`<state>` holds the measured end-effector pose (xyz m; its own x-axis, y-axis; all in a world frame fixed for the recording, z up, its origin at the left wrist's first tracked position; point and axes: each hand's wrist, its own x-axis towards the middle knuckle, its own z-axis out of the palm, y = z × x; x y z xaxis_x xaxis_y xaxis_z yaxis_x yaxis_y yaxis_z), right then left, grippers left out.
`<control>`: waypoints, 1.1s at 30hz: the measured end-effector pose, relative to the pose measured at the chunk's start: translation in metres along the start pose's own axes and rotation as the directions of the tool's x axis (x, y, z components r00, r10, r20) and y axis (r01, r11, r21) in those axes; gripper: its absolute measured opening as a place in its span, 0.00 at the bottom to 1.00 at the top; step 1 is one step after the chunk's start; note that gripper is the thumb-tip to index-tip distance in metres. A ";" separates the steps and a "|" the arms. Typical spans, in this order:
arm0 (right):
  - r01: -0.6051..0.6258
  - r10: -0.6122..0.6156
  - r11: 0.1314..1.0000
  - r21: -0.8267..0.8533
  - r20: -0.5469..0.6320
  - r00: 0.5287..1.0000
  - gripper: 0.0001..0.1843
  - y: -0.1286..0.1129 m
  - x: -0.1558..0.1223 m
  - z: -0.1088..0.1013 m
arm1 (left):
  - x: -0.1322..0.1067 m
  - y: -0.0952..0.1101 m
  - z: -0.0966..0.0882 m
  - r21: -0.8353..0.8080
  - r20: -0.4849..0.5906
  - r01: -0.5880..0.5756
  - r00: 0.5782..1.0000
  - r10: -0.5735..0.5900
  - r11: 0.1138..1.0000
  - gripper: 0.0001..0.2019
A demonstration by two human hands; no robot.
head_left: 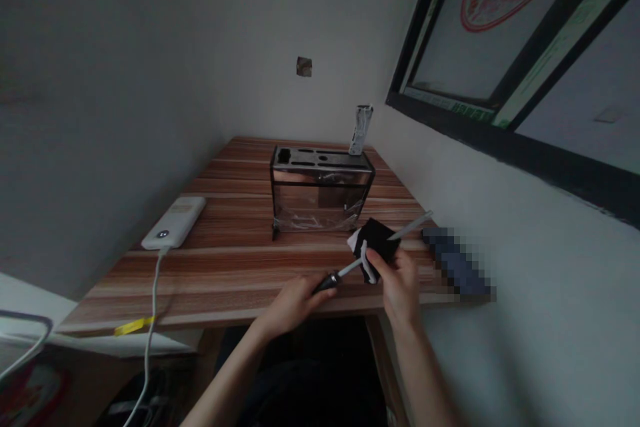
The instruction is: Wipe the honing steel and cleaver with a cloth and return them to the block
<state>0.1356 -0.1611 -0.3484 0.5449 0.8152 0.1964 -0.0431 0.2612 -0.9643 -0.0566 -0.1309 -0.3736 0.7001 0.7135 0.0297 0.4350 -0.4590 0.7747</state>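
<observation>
My left hand [295, 303] is closed round the black handle of a sharpening steel [410, 225], a slim grey rod that slants up to the right. Part of the rod is hidden by a black and white cloth [377, 240] folded about it. My right hand [403, 280] pinches this cloth against the rod, thumb on top. Just behind the cloth stands a knife block [323, 177] with clear sides, dark edges and a slotted metal top. A plastic-wrapped handle [361, 130] sticks up from its right end.
A white power bank [175, 221] lies on the left of the wooden table [225, 280], its cable [154, 300] hanging over the front edge. Near it is a yellow strip [134, 326]. At the right edge lies a blurred dark object [457, 263], by the wall.
</observation>
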 end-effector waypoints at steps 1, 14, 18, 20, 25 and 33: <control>0.021 -0.021 1.000 0.017 -0.015 1.000 0.14 -0.004 0.005 -0.002 | 0.000 0.000 0.000 -0.008 -0.002 0.001 1.000 -0.001 1.000 0.16; 0.257 -0.236 0.962 0.089 -0.198 0.951 0.16 -0.037 0.062 -0.031 | -0.002 0.004 -0.005 -0.040 0.027 0.013 1.000 -0.012 0.999 0.17; 0.284 -0.249 0.952 0.115 -0.246 0.937 0.15 -0.043 0.064 -0.028 | -0.002 0.004 -0.006 -0.038 0.029 0.018 0.999 -0.017 0.999 0.17; 0.274 -0.236 0.952 0.135 -0.242 0.941 0.16 -0.044 0.061 -0.025 | -0.002 0.005 -0.007 -0.035 0.041 0.025 0.999 -0.023 0.999 0.16; 0.189 -0.148 0.967 0.170 -0.228 0.962 0.16 -0.040 0.051 -0.021 | -0.002 0.006 -0.007 -0.037 0.047 0.028 0.999 -0.026 0.999 0.16; 0.046 -0.044 0.999 0.027 -0.052 0.998 0.14 -0.010 0.016 -0.001 | -0.002 0.000 -0.003 -0.069 0.004 0.010 1.000 -0.010 0.998 0.16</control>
<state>0.1456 -0.1515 -0.3359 0.5892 0.7747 0.2296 -0.0410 0.3124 -0.9491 -0.0597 -0.1305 -0.3716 0.6981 0.7158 0.0194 0.4019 -0.4141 0.8167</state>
